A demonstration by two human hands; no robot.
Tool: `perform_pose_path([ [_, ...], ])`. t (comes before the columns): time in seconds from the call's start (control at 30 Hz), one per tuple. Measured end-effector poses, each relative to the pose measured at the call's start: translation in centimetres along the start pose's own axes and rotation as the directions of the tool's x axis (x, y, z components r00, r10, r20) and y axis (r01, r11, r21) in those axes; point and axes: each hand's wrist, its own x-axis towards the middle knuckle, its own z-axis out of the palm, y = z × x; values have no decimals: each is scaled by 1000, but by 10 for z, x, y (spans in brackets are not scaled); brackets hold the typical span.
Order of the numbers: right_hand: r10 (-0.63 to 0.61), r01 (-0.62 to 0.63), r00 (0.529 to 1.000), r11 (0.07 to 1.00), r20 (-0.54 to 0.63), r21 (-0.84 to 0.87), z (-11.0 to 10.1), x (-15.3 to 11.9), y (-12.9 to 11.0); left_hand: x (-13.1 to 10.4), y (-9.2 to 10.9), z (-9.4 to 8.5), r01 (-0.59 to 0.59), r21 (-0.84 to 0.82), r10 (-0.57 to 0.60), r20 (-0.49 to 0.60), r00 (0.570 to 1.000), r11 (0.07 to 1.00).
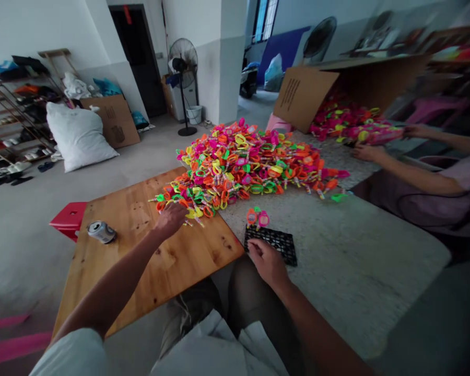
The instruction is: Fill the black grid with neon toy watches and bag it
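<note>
A large heap of bright toy pieces (238,164), in pink, orange, yellow and green, spreads over the wooden table (129,261) and the grey tabletop (360,245). My left hand (172,218) reaches to the heap's near left edge, beside yellow and orange pieces; its fingertips are hidden. On the near edge of a black grid tray (288,246) rests my right hand (267,258), fingers curled; whatever they hold is too small to make out. An orange piece (251,216) and a pink piece (263,219) are at the tray's far left corner.
A can (102,232) lies tilted on the wooden table, near a red stool (68,219). At right, another person's hands (370,152) handle similar pieces by an open cardboard box (305,96). Behind are a standing fan (184,78) and a white sack (78,137).
</note>
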Motion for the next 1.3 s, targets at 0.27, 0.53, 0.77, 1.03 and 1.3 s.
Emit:
perform_pose_path([
  [0.27,-42,17,953,996,300,83,-5,2,-56,28,103,-14,-399,-143,373,-178,911,906],
  [0.53,218,-396,814,887,538,239,-31,-11,-35,47,155,16,-376,-324,363,-101,926,868],
  [0.77,500,-499,857,747,123,440,-69,42,33,53,178,60,38,-589,-60,-17,998,808],
  [1.03,586,-601,795,725,157,337,-39,98,65,99,188,120,333,-563,-292,165,942,756],
  [1.3,347,-348,933,938,96,-8,-37,90,62,106,196,121,373,-484,-300,225,927,791],
])
